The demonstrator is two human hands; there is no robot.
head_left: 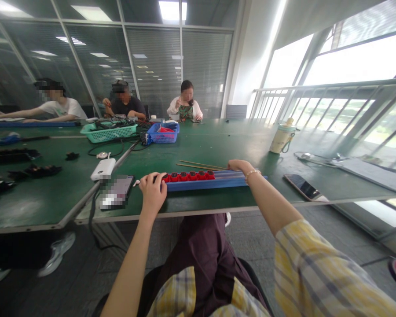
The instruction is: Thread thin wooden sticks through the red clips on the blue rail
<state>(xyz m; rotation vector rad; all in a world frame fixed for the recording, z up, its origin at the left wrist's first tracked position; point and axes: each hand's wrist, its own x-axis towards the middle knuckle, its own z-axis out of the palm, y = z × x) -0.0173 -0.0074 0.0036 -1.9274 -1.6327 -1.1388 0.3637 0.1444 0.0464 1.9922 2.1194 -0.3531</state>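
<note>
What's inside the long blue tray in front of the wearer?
Red, dark-topped pieces stand in a row in the left part of the long blue tray. The left hand covers that end and the right arm crosses near the other, hiding what lies beneath.

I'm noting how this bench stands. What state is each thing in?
Blue tray: lying flat
Red pieces: rowed in its left part
Left hand: at the row's left end
Right hand: beyond tray, grip unclear
Thin sticks: lying behind tray
Bottle: upright, lidded
Teal basket: loaded
Blue basket: loaded
Phone at right: lying flat
</note>
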